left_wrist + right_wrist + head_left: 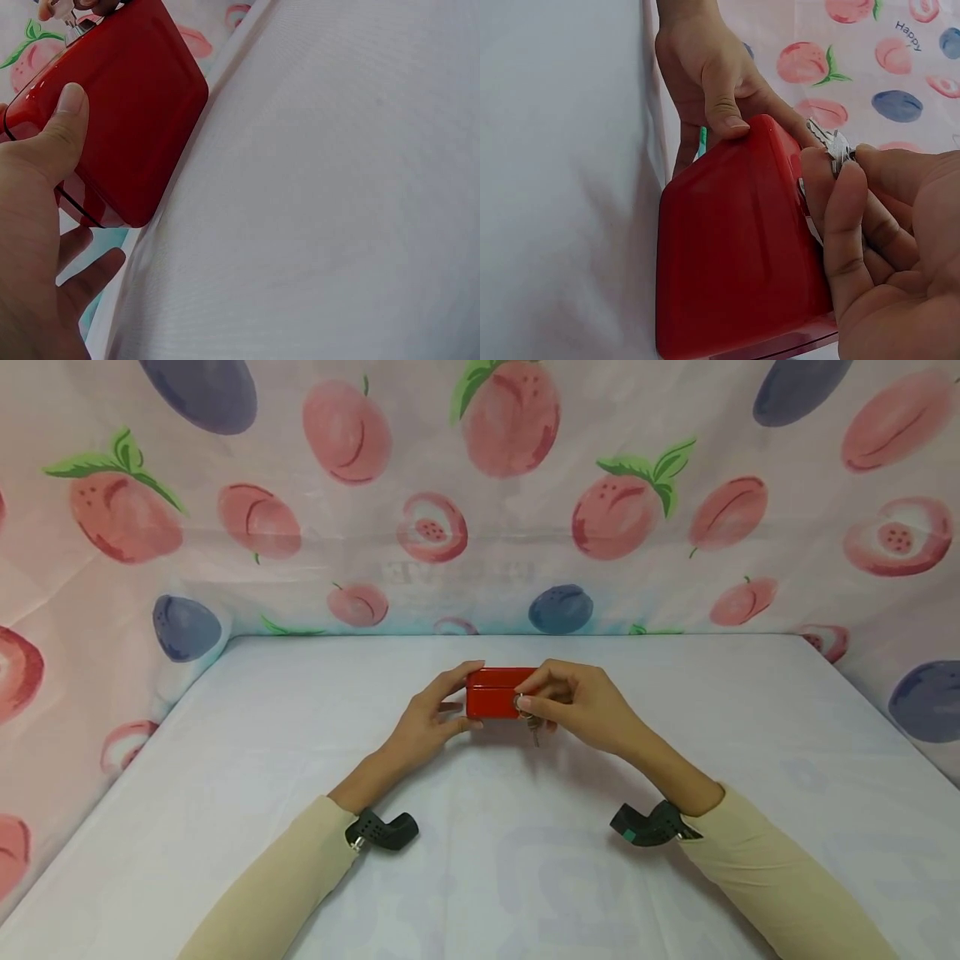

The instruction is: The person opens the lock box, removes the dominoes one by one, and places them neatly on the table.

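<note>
Red box sits mid-table, toward the far edge, between 2 hands; left hand grips its left end – thumb pressed on the broad face, some fingers spread off past the corner; right hand pinches the keys between thumb and fingertips, just beside the box's right part, 1 key hanging down; a dark seam runs along the box's rim, and a metal latch shows beside the right fingers; whether the box's underside touches the cloth I cannot tell.

Room: white table spreads wide left and right of the hands; the strip behind the box is narrower than the stretch in front – there the forearms frame a broad gap, with 2 black wrist mounts jutting inward, well apart; table's far edge meets the fruit-print backdrop; both side edges slant outward toward the person; box corners look rounded.
</note>
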`<state>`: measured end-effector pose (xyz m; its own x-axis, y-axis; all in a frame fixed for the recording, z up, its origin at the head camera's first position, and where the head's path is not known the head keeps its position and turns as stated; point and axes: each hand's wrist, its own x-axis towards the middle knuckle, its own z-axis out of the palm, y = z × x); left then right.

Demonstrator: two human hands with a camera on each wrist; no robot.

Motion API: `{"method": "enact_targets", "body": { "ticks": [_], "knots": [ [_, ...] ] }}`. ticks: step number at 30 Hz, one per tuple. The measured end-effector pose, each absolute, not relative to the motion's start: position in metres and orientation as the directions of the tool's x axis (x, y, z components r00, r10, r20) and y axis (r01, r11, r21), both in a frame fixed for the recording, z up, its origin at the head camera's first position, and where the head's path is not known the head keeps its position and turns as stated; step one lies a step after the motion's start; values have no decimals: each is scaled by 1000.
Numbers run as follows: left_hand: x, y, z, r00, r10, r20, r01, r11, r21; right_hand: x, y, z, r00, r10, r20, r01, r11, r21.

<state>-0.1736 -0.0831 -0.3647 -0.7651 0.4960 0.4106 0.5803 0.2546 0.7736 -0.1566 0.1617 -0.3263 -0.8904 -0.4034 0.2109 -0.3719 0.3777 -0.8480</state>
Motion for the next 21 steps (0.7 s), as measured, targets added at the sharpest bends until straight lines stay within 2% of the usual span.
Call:
{"method": "enact_targets", "body": {
  "ticks": [21],
  "knots": [
    [-176,-83,-367,-757,498,423,581,215,785,-155,159,-324,-892,-389,229,-389,405,-828]
  ]
}}
